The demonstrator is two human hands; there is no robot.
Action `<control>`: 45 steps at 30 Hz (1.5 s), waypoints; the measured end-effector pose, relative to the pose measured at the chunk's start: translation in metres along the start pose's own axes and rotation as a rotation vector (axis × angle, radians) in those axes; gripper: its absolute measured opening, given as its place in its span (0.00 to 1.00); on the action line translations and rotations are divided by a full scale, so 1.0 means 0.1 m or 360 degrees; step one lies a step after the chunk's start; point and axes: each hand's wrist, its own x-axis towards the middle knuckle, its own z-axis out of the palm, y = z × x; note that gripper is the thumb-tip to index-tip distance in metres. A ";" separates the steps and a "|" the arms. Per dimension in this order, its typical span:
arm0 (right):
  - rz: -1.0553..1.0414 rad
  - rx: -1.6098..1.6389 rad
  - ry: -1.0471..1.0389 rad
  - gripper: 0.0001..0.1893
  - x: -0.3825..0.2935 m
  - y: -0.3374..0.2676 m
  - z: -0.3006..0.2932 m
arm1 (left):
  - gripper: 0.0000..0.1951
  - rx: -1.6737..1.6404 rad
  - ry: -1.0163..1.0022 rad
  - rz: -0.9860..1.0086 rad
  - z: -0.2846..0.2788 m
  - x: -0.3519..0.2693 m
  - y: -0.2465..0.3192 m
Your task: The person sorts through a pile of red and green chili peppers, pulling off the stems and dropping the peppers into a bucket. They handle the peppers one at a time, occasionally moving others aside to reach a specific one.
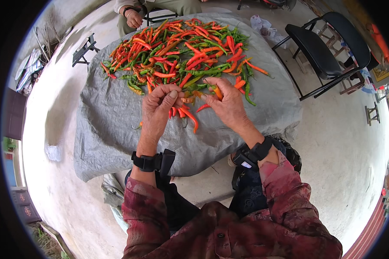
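Note:
A wide heap of red, orange and green chili peppers [181, 55] lies on a grey woven plastic sheet [116, 129]. At the heap's near edge, my left hand [162, 103] pinches a wrinkled orange chili pepper [188, 100] between thumb and fingers. Close to its right, my right hand [225, 102] holds an orange chili pepper [218, 93] with a green stem end; its thumb and a finger also meet a yellowish-brown piece between the two hands. Several red peppers [189, 118] lie just below the hands on the sheet.
Another person's hand [134, 19] rests across the sheet, at the far left. A black folding chair [321, 55] stands to the right, with a small wooden stool [372, 114] beyond it. A small black stool [85, 50] is on the left. Plastic bags [265, 27] lie behind the sheet.

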 end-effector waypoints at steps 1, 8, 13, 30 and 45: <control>0.0000 0.0000 -0.0001 0.16 0.00 -0.02 0.00 | 0.08 -0.0061 -0.0046 -0.0044 0.01 -0.01 0.01; -0.0061 -0.0158 -0.0227 0.15 -0.01 -0.02 -0.02 | 0.09 -0.0411 -0.0156 -0.0144 0.08 -0.02 -0.03; -0.0081 -0.0064 -0.0239 0.15 -0.03 0.01 0.03 | 0.09 -0.0187 -0.0026 -0.0200 0.06 -0.01 -0.01; 0.0280 0.0441 -0.0367 0.13 -0.03 0.05 0.03 | 0.08 -0.0067 0.0013 -0.0162 0.06 -0.01 -0.06; 0.0761 0.1329 -0.0007 0.11 0.02 -0.02 -0.32 | 0.11 0.2013 -0.0126 0.0401 0.21 0.05 -0.36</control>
